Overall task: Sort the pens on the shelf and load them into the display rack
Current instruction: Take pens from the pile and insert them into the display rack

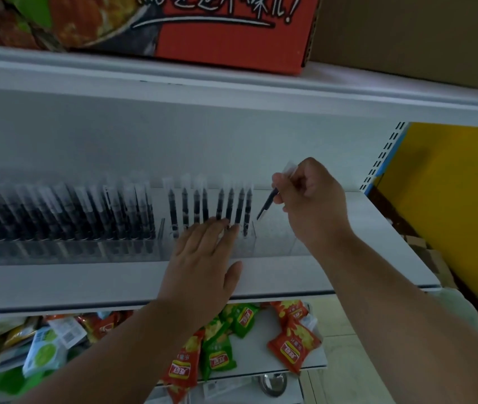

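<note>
A clear plastic display rack (132, 252) runs along the white shelf (348, 258). Its left part is packed with several black pens (65, 214) standing upright. Further right, several more black pens (226, 207) stand in separate slots. My left hand (202, 258) lies flat with straight fingers, its fingertips touching the bottoms of those pens. To the right of the row, my right hand (310, 196) pinches one black pen (266, 204) with a clear cap, tilted with its tip down, above the shelf.
A red printed carton (232, 27) and a brown box (406, 33) sit on the shelf above. Red and green snack packets (290, 342) lie on the lower shelf. A yellow panel (450, 199) stands at the right, past the shelf end.
</note>
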The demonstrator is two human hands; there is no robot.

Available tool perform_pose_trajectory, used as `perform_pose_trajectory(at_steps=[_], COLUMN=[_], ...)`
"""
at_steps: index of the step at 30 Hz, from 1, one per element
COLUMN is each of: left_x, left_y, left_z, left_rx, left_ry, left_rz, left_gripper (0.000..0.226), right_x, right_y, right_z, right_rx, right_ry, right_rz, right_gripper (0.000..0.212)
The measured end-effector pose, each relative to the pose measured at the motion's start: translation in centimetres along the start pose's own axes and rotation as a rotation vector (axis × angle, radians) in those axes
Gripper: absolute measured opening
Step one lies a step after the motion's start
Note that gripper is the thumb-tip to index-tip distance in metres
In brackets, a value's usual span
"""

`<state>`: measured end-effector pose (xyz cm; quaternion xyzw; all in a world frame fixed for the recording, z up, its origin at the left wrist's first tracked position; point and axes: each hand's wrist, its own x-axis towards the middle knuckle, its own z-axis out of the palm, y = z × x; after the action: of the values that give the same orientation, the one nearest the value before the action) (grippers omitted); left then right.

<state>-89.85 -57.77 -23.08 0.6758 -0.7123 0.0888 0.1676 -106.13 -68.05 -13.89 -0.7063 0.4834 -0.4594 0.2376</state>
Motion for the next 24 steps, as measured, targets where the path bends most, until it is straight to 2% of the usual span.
perform_pose_trajectory(at_steps=[3,8,12,24], left_x=[0.1,0.3,0.4,0.2], left_y=[-0.3,-0.3,-0.3,-0.3], left_z=[0.0,-0.1,0.0,-0.1], left_rx=[-0.021,-0.029,-0.029,-0.051], left_ry=[-0.002,0.006,0.01,0.008], left_rz=[0.004,0.005,0.004,-0.003], left_gripper=[0.058,0.057,0.056,0.058], right_x=[-0.2,-0.3,-0.5,-2.2], right_y=[0.8,0.9,0.9,1.0], right_z=[1.3,2.1,3.0,2.3], right_rx=[-0.152,-0.235,-0.355,-0.324], right_ry=[-0.063,-0.052,-0.138,-0.173], right_rz=[-0.017,-0.078,-0.136,-0.06], right_gripper=[0.031,0.031,0.029,0.024])
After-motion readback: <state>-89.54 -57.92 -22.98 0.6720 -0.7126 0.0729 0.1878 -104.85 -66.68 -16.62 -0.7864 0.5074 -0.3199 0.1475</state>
